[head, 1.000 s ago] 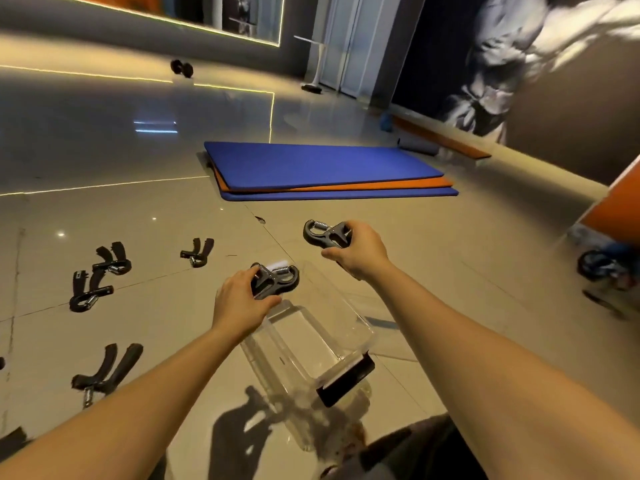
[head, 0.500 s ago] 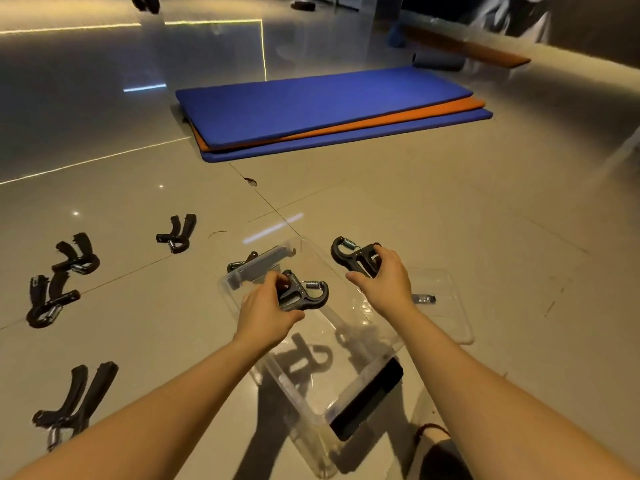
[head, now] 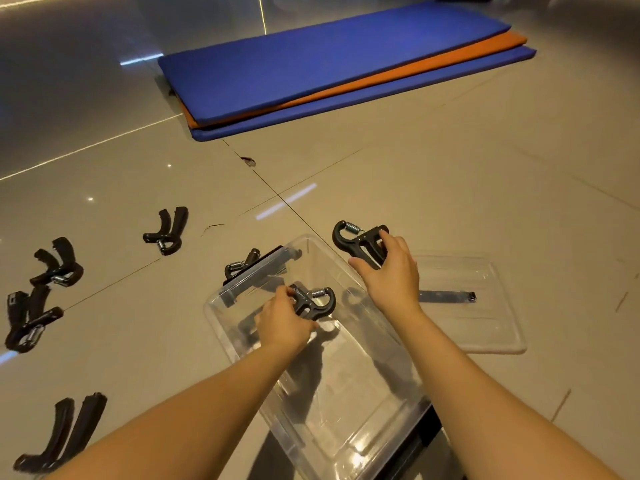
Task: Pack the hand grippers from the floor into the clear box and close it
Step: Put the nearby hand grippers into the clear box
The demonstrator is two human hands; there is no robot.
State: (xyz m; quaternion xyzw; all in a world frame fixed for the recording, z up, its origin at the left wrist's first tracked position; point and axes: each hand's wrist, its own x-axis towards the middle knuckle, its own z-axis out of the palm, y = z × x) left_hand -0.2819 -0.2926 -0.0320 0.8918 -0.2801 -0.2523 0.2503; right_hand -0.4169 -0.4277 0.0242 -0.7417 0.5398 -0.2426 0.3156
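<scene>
- The clear box (head: 346,393) sits open on the floor, nearest the person.
- The left hand (head: 282,323) clasps one hand gripper (head: 313,301) inside it.
- The right hand (head: 389,271) grips another gripper (head: 360,242) over the far rim; released there, it may clip the wall and fall outside.
- The lid (head: 485,323) lies beside the box; more loose grippers (head: 166,230) wait farther left.

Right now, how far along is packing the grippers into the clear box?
Nothing lies in the clear plastic box yet. The left hand lowers a black spring hand gripper into it; the right hand holds another at its rim. Five more wait on the floor, and the transparent lid lies beside the box.
</scene>
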